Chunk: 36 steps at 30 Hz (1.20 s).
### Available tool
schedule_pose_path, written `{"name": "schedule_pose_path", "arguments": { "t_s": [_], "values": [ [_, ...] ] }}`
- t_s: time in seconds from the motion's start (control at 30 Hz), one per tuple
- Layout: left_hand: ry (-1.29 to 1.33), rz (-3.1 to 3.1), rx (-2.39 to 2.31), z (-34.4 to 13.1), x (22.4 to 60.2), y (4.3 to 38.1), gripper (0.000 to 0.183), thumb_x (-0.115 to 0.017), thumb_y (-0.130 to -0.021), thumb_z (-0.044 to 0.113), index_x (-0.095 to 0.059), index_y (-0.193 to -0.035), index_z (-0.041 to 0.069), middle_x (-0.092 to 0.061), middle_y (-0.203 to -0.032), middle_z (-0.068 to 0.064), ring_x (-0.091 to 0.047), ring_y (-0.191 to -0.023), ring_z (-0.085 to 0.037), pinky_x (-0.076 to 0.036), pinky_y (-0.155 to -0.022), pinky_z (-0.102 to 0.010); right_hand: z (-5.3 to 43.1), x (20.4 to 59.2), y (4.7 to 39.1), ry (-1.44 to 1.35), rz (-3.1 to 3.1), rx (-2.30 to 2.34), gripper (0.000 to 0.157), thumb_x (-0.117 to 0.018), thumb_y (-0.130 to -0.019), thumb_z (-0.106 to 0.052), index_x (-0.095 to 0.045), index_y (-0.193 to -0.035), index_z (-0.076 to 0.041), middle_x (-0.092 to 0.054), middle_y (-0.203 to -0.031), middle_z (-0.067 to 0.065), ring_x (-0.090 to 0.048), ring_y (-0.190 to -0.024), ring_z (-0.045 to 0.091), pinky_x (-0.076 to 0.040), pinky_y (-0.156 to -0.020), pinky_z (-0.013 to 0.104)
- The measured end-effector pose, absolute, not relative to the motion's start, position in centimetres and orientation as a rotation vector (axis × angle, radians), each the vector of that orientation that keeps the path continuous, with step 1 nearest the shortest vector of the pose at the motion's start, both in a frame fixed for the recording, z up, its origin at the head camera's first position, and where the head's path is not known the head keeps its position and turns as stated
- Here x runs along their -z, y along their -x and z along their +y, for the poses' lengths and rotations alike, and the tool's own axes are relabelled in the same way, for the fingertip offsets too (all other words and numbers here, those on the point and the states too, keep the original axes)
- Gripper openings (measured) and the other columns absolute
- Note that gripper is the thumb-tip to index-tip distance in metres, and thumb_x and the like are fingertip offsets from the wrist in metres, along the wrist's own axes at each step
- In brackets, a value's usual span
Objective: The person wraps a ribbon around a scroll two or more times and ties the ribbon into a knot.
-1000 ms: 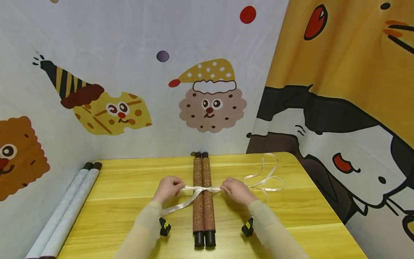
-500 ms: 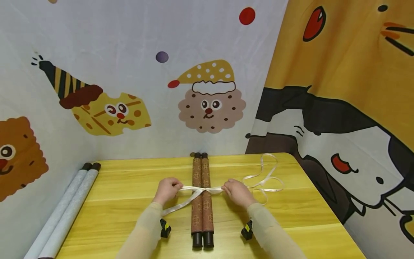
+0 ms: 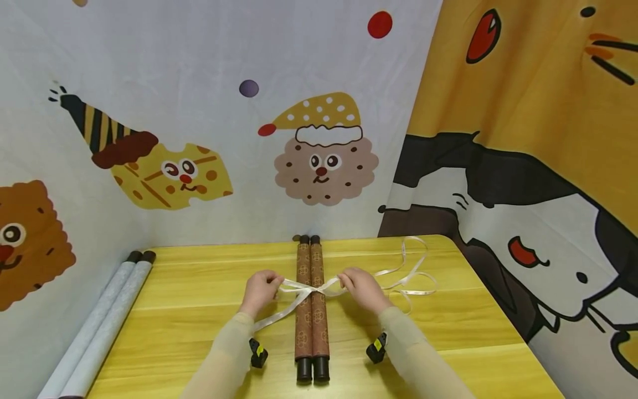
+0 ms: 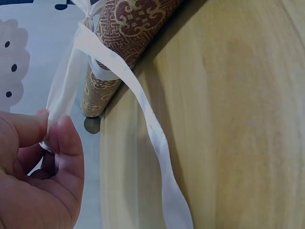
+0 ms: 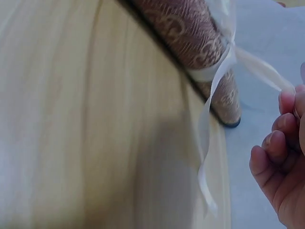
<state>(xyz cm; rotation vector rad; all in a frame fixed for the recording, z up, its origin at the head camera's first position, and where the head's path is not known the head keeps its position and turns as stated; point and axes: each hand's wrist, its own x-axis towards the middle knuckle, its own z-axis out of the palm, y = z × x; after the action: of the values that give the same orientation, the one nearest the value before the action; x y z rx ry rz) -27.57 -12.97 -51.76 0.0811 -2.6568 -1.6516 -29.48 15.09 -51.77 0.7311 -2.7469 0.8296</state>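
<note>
Two brown patterned scroll rolls [image 3: 304, 327] with black end caps lie side by side on the table, pointing away from me. A white ribbon [image 3: 299, 302] goes round them and is knotted on top near their middle. On the left, my left hand [image 3: 260, 291] pinches a loop of the ribbon between thumb and fingertips, clear of the rolls. Opposite it, my right hand [image 3: 365, 288] pinches another part of the ribbon [image 5: 259, 69]. One loose tail [image 4: 155, 131] hangs down on the left side, and another tail [image 5: 204, 138] hangs on the right.
Two pale scroll rolls [image 3: 117, 316] lie along the left edge of the yellow wooden table [image 3: 199, 277]. A loose thin ribbon [image 3: 413, 271] lies in curls at the back right. A cartoon-printed cloth [image 3: 199, 83] hangs behind the table.
Both hands have risen slightly, and the right has moved a little inward. The ribbon ends now slant up from the knot, and a separate tail shows below the right hand. The rolls stay put.
</note>
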Motion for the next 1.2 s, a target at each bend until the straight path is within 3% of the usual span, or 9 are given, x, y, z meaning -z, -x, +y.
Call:
{"name": "schedule_pose_path", "arguments": {
  "t_s": [0.17, 0.27, 0.47, 0.57, 0.67, 0.87, 1.0, 1.1, 1.2],
  "values": [
    [-0.068, -2.646, 1.645, -13.1, 52.1, 27.4, 0.016, -0.063, -0.097, 0.011, -0.069, -0.086, 0.001, -0.059, -0.065, -0.010, -0.054, -0.054, -0.017, -0.042, -0.051, -0.028, 13.7, 51.1, 29.8, -0.721, -2.741, -0.902, 0.029, -0.051, -0.105, -0.018, -0.059, -0.077, -0.014, -0.052, -0.070, -0.007, -0.043, -0.061, 0.009, -0.042, -0.061, 0.032],
    [-0.067, -2.648, 1.674, -13.2, 52.2, 27.3, 0.016, -0.063, -0.097, 0.013, -0.069, -0.097, -0.002, -0.063, -0.076, -0.013, -0.059, -0.058, -0.021, -0.047, -0.053, -0.031, 13.1, 50.8, 29.9, -0.687, -2.753, -1.002, 0.028, -0.049, -0.106, -0.019, -0.064, -0.085, -0.009, -0.057, -0.073, -0.002, -0.049, -0.064, 0.012, -0.044, -0.063, 0.034],
    [-0.048, -2.729, 1.505, -13.9, 52.1, 27.0, 0.037, -0.061, -0.099, 0.021, -0.061, -0.123, -0.007, -0.065, -0.108, -0.019, -0.063, -0.096, -0.034, -0.053, -0.082, -0.046, 13.4, 50.8, 30.1, -0.513, -2.753, -1.064, 0.030, -0.051, -0.105, -0.024, -0.065, -0.118, -0.002, -0.066, -0.105, 0.011, -0.062, -0.096, 0.027, -0.050, -0.086, 0.045],
    [-0.043, -2.784, 1.408, -14.2, 51.7, 26.6, 0.044, -0.060, -0.099, 0.023, -0.056, -0.129, -0.010, -0.062, -0.117, -0.026, -0.060, -0.108, -0.040, -0.048, -0.091, -0.052, 14.0, 51.0, 30.0, -0.453, -2.735, -1.019, 0.032, -0.056, -0.102, -0.023, -0.063, -0.124, 0.000, -0.064, -0.117, 0.015, -0.061, -0.108, 0.031, -0.047, -0.093, 0.048],
    [-0.031, -2.817, 1.392, -14.2, 51.4, 25.9, 0.049, -0.061, -0.099, 0.024, -0.052, -0.131, -0.013, -0.059, -0.122, -0.030, -0.059, -0.111, -0.043, -0.047, -0.093, -0.054, 14.5, 51.0, 29.7, -0.428, -2.725, -1.007, 0.031, -0.061, -0.100, -0.022, -0.064, -0.121, 0.001, -0.065, -0.116, 0.016, -0.061, -0.107, 0.033, -0.047, -0.094, 0.048],
    [0.021, -2.848, 1.282, -13.0, 50.5, 23.8, 0.052, -0.067, -0.095, 0.027, -0.056, -0.123, -0.016, -0.064, -0.112, -0.028, -0.063, -0.102, -0.040, -0.050, -0.087, -0.052, 15.2, 51.4, 27.9, -0.407, -2.774, -1.033, 0.024, -0.066, -0.096, -0.022, -0.068, -0.110, -0.003, -0.065, -0.092, 0.002, -0.062, -0.085, 0.018, -0.051, -0.081, 0.040],
    [0.052, -2.864, 1.324, -11.9, 49.9, 22.2, 0.051, -0.071, -0.091, 0.028, -0.059, -0.114, -0.015, -0.066, -0.091, -0.016, -0.063, -0.076, -0.026, -0.053, -0.069, -0.042, 15.2, 51.8, 26.4, -0.461, -2.856, -1.029, 0.026, -0.068, -0.094, -0.029, -0.069, -0.106, -0.005, -0.062, -0.084, -0.004, -0.058, -0.077, 0.012, -0.051, -0.075, 0.037],
    [0.099, -2.888, 1.398, -11.2, 49.9, 21.4, 0.043, -0.072, -0.089, 0.029, -0.062, -0.102, -0.010, -0.060, -0.072, -0.005, -0.052, -0.055, -0.015, -0.046, -0.051, -0.032, 14.8, 52.3, 25.4, -0.555, -2.924, -1.013, 0.031, -0.068, -0.093, -0.034, -0.069, -0.105, -0.005, -0.061, -0.083, -0.005, -0.057, -0.076, 0.011, -0.050, -0.072, 0.035],
    [0.142, -2.926, 1.449, -10.6, 50.3, 21.0, 0.033, -0.072, -0.088, 0.030, -0.062, -0.087, -0.002, -0.055, -0.062, 0.001, -0.047, -0.047, -0.011, -0.040, -0.045, -0.028, 14.0, 52.5, 24.5, -0.647, -2.984, -1.036, 0.035, -0.068, -0.093, -0.036, -0.068, -0.107, -0.004, -0.061, -0.082, -0.005, -0.056, -0.073, 0.012, -0.050, -0.068, 0.034]
  ]
}}
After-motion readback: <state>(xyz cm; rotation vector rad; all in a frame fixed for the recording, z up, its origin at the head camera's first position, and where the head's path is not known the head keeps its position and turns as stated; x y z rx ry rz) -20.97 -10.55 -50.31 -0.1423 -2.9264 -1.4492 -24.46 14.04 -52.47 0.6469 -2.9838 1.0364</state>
